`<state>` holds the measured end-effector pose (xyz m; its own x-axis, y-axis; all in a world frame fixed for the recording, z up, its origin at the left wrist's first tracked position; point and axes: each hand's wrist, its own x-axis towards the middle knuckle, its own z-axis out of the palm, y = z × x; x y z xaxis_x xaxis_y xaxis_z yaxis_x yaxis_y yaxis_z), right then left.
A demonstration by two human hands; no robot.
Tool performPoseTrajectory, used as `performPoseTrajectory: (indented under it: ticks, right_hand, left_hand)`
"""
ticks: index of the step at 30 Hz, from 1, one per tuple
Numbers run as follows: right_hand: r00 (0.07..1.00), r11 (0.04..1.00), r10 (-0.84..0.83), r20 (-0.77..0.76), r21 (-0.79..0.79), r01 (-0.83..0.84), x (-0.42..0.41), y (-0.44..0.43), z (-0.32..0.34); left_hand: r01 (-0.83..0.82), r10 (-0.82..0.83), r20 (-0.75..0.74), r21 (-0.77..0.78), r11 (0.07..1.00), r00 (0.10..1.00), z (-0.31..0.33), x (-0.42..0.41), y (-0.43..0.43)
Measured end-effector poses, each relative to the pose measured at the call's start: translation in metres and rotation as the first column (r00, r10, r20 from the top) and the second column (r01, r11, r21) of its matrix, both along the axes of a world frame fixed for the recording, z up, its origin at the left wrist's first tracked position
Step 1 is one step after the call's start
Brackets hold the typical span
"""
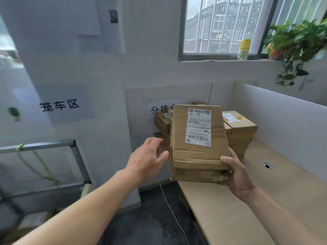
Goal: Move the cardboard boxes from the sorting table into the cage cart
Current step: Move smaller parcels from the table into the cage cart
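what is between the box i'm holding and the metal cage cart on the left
In the head view, only the left hand, open beside the cardboard box the right hand holds; otherwise bare wall up to the cage cart.

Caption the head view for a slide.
Right hand grips a dented, labelled cardboard box above the sorting table, open left hand beside it; more boxes behind, cage cart at left.

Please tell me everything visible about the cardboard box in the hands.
The cardboard box is brown and creased, torn at its near right corner. A white shipping label with barcodes sits on its upper face. It is held tilted above the sorting table. The right hand grips the torn corner; the left hand is open at its left edge.
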<state>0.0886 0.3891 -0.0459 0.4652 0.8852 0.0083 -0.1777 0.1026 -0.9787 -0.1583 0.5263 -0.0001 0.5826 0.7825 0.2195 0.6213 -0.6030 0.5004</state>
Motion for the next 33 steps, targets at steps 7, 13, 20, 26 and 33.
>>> performPoseTrajectory:
  ticks: [7,13,20,26,33]
  right_hand:
    - [0.972,0.971,0.235,-0.031,0.045,-0.233,-0.021,0.046,0.010]
    - [0.886,0.886,0.461,-0.056,0.091,-0.455,-0.049,0.077,0.019]
    - [0.778,0.777,0.628,-0.004,0.052,-0.627,-0.107,0.109,0.013]
    - [0.683,0.683,0.731,-0.002,-0.004,-0.731,-0.173,0.118,0.006]
    - [0.582,0.583,0.812,0.038,-0.027,-0.812,-0.260,0.111,0.008]
  left_hand:
    - [-0.255,0.255,-0.032,0.018,0.967,0.966,0.011,-0.054,-0.010]
    - [-0.480,0.480,-0.032,0.021,0.877,0.877,0.010,-0.096,-0.030]
    - [-0.630,0.630,-0.040,0.028,0.776,0.775,0.004,-0.143,-0.064]
    - [-0.723,0.724,-0.041,0.030,0.690,0.689,0.000,-0.196,-0.094]
    - [-0.790,0.790,-0.009,0.009,0.613,0.613,-0.008,-0.274,-0.129]
